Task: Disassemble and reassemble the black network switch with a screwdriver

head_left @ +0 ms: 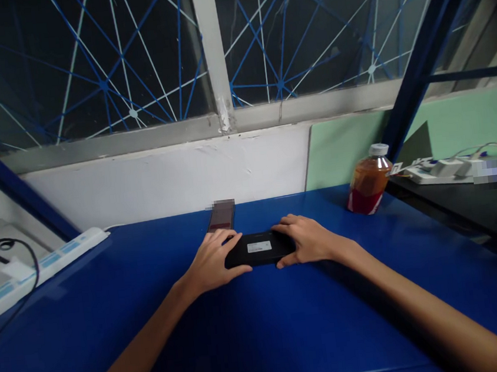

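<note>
A flat black rectangular box [260,259] with a small white label on its upward face is held level between my two hands, over the blue tabletop. My left hand [215,259] grips its left end, thumb along the near edge and fingers over the far edge. At the opposite end, my right hand [304,240] clasps the box the same way. Just beyond my left fingers, a dark, slim, phone-like object [222,213] lies on the table, its far end blurred out. Whether the box touches the table I cannot tell.
On the blue table [263,326], a white power strip [66,252] with a plugged-in black cable runs along the left. A bottle of amber drink [369,180] stands at the back right. Farther right, chargers and cables [448,168] lie on a black surface. Wall and windows rise behind.
</note>
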`<state>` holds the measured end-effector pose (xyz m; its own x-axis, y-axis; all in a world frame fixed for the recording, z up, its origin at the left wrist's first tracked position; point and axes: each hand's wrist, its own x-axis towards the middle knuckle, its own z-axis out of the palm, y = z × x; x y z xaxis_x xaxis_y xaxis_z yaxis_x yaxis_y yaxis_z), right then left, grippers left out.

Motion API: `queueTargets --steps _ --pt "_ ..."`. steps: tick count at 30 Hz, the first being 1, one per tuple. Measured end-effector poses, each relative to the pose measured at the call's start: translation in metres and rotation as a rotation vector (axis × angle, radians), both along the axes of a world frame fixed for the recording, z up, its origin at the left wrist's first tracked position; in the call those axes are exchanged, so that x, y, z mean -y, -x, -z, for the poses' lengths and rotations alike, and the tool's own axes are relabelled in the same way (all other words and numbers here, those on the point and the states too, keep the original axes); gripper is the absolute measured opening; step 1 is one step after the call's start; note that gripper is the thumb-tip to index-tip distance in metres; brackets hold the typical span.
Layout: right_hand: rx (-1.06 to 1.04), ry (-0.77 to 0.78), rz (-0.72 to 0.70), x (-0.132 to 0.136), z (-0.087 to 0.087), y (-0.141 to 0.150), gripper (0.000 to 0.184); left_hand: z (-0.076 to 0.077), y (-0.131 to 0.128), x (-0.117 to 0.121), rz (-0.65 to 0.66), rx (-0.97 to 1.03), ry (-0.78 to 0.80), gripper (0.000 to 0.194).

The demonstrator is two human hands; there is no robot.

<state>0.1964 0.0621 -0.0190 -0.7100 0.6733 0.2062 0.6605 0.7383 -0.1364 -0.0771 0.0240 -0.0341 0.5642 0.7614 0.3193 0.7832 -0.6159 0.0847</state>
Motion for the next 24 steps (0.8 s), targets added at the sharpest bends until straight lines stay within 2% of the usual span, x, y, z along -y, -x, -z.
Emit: queueTargets --steps 5,10,16,21,24 --pt "-0.032 -0.003 -0.023 0.001 0.007 -0.003 0.084 0.003 -0.003 -0.003 0.04 0.015 -0.004 0.062" --pt "-0.079 0.02 -0.024 0.001 0.004 -0.004 0.081 0.005 -0.001 -0.001 0.062 0.024 -0.023 0.059" --pt "-0.301 0.169 0.037 0.003 -0.004 -0.003 0.053 -0.003 0.001 -0.001 0.008 0.189 0.039 0.035" --pt "-0.422 0.269 0.065 0.004 -0.006 0.002 0.046 -0.006 0.002 -0.001 -0.074 0.22 0.041 0.044" --pt "-0.461 0.286 0.083 0.005 -0.007 0.006 0.046 -0.004 0.002 -0.001 -0.071 0.234 -0.004 0.036"
